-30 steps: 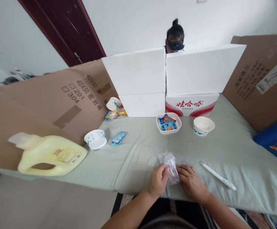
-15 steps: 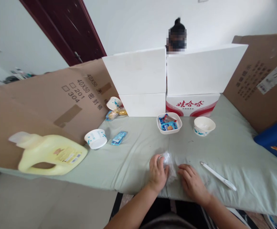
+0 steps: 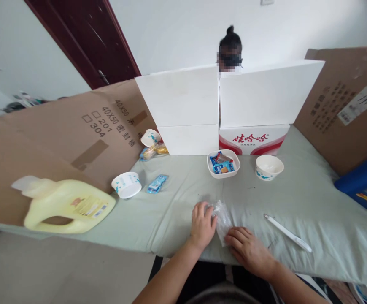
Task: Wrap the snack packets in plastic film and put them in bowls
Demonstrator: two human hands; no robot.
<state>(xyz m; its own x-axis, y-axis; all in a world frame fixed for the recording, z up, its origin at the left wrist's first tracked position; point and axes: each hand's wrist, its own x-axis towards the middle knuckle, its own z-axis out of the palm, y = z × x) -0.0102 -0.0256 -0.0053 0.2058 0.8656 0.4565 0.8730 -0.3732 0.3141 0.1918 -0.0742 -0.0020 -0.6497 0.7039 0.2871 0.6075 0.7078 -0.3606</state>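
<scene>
Onto clear plastic (image 3: 222, 219), right hand (image 3: 250, 250) shifted.

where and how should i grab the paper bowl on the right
Probably pinch the bowl at its near rim, the right hand coming from above and the near side: it stands upright, its open top and flared wall suit thumb inside, fingers outside, and the red-and-white box stands behind it.

"40X50", "201", "304" on left cardboard (image 3: 60, 139), red "娃哈哈" on white box (image 3: 255, 145)
</scene>
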